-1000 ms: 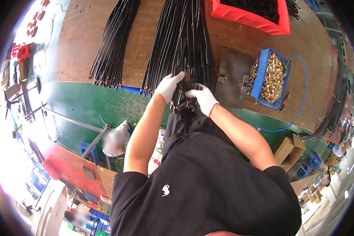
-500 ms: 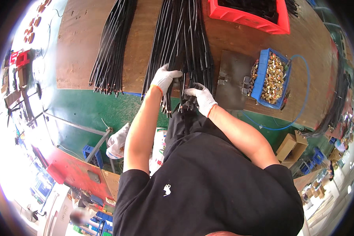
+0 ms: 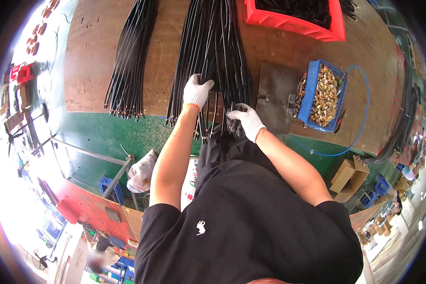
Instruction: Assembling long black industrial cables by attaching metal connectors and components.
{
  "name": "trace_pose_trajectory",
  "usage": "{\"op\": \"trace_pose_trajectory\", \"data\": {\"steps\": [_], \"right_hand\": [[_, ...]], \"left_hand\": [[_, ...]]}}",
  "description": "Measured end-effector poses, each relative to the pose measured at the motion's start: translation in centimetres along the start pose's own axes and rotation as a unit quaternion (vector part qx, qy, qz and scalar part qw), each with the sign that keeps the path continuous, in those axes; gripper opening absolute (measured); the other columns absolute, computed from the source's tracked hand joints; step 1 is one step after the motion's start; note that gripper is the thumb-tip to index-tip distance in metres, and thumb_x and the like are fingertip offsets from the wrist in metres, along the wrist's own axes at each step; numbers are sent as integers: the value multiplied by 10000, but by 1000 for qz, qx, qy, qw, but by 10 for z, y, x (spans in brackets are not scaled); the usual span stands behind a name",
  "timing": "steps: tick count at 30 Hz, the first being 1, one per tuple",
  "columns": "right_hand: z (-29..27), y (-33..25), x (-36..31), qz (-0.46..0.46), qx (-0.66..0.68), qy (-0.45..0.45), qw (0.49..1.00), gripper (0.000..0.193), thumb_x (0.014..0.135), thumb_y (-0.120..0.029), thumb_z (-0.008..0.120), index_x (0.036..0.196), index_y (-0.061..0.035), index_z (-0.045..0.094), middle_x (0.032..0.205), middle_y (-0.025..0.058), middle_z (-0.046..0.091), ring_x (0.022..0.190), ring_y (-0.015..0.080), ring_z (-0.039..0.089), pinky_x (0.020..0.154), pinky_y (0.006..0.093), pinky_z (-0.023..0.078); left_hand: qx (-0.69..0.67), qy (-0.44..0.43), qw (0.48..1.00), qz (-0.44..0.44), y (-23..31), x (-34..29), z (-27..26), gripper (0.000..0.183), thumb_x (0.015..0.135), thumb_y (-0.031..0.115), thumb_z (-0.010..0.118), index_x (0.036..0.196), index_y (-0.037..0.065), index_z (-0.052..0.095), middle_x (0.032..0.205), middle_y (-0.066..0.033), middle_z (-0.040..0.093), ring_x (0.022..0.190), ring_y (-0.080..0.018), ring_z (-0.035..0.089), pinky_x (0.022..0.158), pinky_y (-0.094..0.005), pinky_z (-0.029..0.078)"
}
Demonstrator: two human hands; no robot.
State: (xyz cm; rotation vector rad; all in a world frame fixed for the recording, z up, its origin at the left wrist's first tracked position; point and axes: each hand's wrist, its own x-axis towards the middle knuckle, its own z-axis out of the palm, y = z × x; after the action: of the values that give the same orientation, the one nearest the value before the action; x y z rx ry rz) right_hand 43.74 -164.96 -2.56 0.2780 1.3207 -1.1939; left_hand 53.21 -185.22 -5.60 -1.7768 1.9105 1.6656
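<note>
A wide bundle of black cables (image 3: 208,42) lies lengthwise on the brown table, its cut ends fanned out past the near edge. Both my hands wear white knit gloves with orange cuffs. My left hand (image 3: 197,92) is closed on black cables at the middle of the bundle, thumb pointing right. Closer to me, my right hand (image 3: 247,119) has its fingers curled round a cluster of dark cable ends (image 3: 233,124). How many strands each hand holds is hidden.
A second bundle of black cables (image 3: 130,61) lies to the left. At the right stand a blue bin (image 3: 309,94) of small brass-coloured fittings, a dark metal plate (image 3: 274,80) and a thin blue hose (image 3: 367,104). A red crate (image 3: 293,27) of black parts sits at the back.
My left hand has shifted slightly up along the bundle, and my right hand slightly down and right, so they are farther apart. Cables between them show more openly.
</note>
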Motion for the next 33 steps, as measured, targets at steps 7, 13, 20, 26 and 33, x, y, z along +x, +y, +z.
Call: {"op": "trace_pose_trajectory", "data": {"steps": [7,13,20,26,33], "right_hand": [[11,-11,15,-93,37,-20,995,233,870,-58,783,1088,-73,703,913,48,750,736,161,720,672,306,588],[12,-43,25,-71,42,-7,997,233,861,-82,787,1060,-79,666,808,82,724,641,169,696,551,325,566],[10,-36,23,-8,-28,-13,1000,251,855,-72,785,1055,-72,633,807,62,708,658,175,692,538,343,559],[14,-49,30,-95,46,-40,994,203,857,-108,816,1016,-100,689,866,20,729,760,147,713,591,341,573],[-1,-50,16,-66,-15,-32,997,341,880,-200,857,1141,-64,684,824,11,697,645,107,636,554,310,560]], "left_hand": [[37,61,994,87,-27,-6,6,656,832,322,779,1383,1,625,1183,-208,746,1033,-303,740,953,-388,557],[-58,-17,998,0,-18,-25,4,653,851,380,755,1369,2,634,1251,-252,720,1185,-379,693,1034,-427,518],[103,102,989,17,-17,-31,17,657,850,429,734,1296,-47,660,1211,-290,721,1181,-440,678,1038,-451,514],[-177,-91,973,-114,-20,-30,22,287,955,278,744,1068,15,723,921,-57,738,713,-112,662,651,-297,539],[-75,18,997,-4,-67,-15,26,569,1000,342,685,1397,-54,593,1019,-99,739,791,-159,698,667,-304,568]]}}
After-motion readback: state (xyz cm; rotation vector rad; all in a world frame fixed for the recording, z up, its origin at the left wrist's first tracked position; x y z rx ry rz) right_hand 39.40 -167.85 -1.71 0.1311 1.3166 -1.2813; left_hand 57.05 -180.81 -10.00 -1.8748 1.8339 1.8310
